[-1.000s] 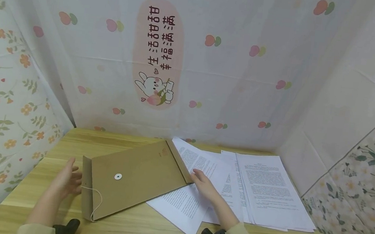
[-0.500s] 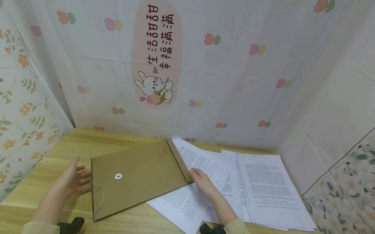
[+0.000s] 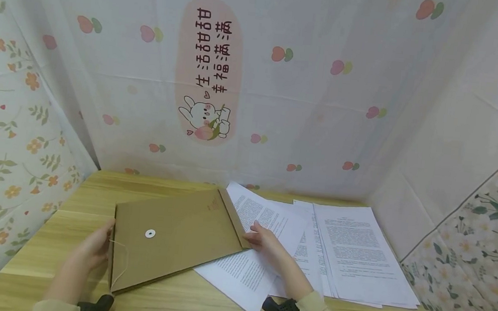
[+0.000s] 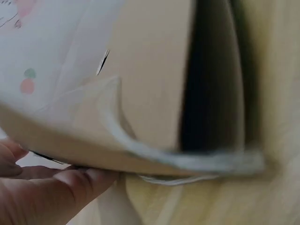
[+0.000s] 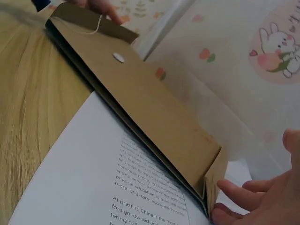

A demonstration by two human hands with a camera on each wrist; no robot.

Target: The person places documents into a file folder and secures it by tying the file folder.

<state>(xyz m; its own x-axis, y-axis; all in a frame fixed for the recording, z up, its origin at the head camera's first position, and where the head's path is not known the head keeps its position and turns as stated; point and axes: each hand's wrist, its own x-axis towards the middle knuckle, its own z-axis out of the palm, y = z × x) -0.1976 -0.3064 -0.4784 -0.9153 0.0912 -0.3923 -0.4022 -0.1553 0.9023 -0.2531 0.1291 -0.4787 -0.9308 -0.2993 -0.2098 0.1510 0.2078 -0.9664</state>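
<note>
Envelope [image 3: 178,234] — dark inside, left grip [image 3: 97,245] at flap [image 5: 116,31] — hold unclear, right grip [image 3: 267,245] uncurled, touching

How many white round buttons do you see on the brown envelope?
1. The white button is on the upper face of the brown envelope, toward the left hand; others may be hidden.

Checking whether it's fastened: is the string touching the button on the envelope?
Apart. The right wrist view shows bare envelope between the string and the button.
</note>
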